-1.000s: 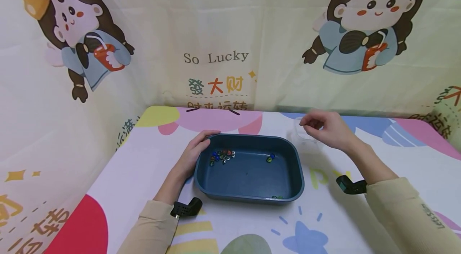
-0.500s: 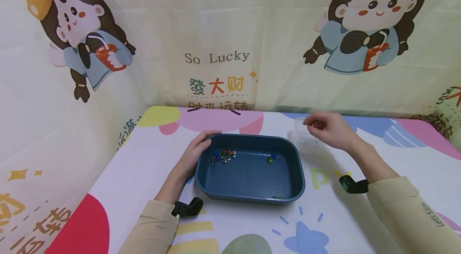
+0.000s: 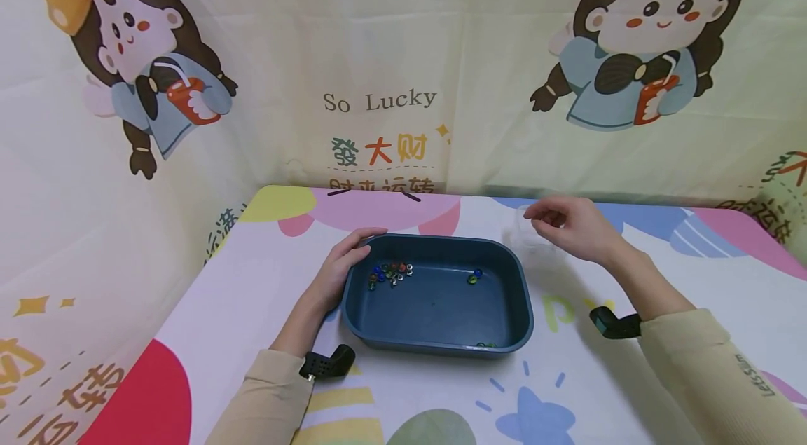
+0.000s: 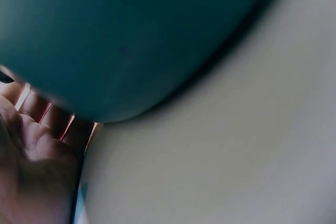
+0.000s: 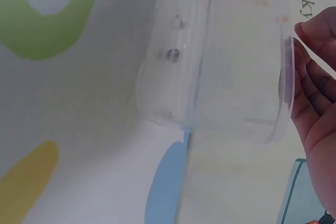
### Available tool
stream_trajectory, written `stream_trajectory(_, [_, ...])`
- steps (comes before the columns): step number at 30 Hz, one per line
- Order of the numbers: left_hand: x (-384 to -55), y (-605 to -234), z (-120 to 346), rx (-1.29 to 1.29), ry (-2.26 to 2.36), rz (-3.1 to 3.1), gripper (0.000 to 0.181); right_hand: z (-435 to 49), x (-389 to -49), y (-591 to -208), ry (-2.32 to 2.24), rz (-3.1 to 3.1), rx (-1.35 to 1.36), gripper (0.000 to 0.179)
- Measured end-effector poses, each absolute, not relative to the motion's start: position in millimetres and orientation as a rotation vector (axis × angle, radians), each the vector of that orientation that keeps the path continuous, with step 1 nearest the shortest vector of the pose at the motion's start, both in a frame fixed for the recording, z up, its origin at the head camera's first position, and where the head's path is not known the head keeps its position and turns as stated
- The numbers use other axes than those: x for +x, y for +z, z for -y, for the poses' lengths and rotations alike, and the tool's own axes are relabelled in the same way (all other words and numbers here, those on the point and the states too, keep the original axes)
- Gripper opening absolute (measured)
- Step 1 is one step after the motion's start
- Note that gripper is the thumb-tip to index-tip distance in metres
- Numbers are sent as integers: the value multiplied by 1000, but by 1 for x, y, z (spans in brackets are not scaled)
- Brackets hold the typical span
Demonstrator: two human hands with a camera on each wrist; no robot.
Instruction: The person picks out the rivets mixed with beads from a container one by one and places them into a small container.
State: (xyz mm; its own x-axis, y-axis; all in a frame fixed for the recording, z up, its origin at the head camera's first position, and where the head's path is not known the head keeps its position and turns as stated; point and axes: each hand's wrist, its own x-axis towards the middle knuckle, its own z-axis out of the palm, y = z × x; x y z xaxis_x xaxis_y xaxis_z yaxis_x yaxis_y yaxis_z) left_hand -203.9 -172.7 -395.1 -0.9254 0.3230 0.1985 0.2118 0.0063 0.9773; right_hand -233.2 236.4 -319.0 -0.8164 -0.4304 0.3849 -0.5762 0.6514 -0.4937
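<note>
In the head view, my left hand (image 3: 334,275) grips the back left corner of a dark blue rectangular tub (image 3: 429,319), its fingers round the outside wall. Several small glass marbles (image 3: 391,272) lie together in the tub's left back part. A green marble (image 3: 472,279) and a blue marble (image 3: 478,272) sit at its right. My right hand (image 3: 570,226) hangs over a clear plastic container (image 5: 241,72), fingers loosely curved, fingertips right at its rim. Nothing shows between thumb and fingers. A few marbles (image 5: 173,55) show through the container's wall near its bottom.
More green marbles (image 3: 485,345) lie against the tub's front wall, partly hidden by the rim. A patterned cloth (image 3: 284,396) covers the table, and a printed curtain (image 3: 492,80) stands behind and at the sides.
The right hand shifts slightly right and then back left over the clear container. The left hand and the tub keep their places, and the marbles in the tub look the same.
</note>
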Motion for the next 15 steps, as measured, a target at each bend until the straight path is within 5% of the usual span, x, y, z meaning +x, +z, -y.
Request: stream_trajectory(15, [-204, -393, 172, 537, 2092, -2181, 43, -213, -233, -305, 941, 2635, 879, 14])
